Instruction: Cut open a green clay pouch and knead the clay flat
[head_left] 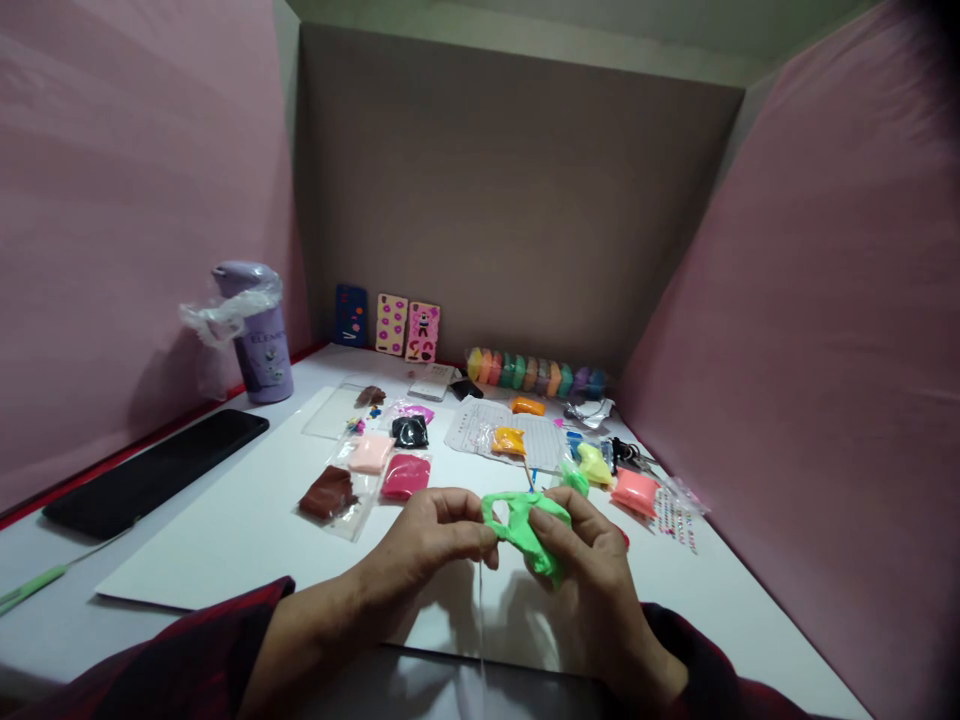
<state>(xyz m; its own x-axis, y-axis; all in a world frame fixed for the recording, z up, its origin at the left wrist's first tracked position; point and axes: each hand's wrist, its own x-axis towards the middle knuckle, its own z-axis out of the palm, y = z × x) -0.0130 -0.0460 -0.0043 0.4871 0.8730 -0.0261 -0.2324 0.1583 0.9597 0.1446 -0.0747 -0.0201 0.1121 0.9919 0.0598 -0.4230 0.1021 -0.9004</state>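
A bright green piece of modelling clay (523,518) is held up between both hands above the front of the white board. It is thin and uneven, with a hole near its left end; whether something lies under the clay, I cannot tell. My left hand (439,535) pinches the left end beside the hole. On the other side, my right hand (592,560) grips the thicker right part, thumb on the front and fingers behind. Just beyond my right fingers lies a packet of green clay (574,478), partly hidden. A thin white cord (481,620) hangs down below my left fingertips.
Clay packets lie around the white board (247,540): brown (328,493), red (406,477), black (410,431), orange (509,440), coral (635,491). A purple tumbler (262,340) and black phone (161,470) stand left. Decorated phone cases (391,324) lean behind, near stacked clay (536,373).
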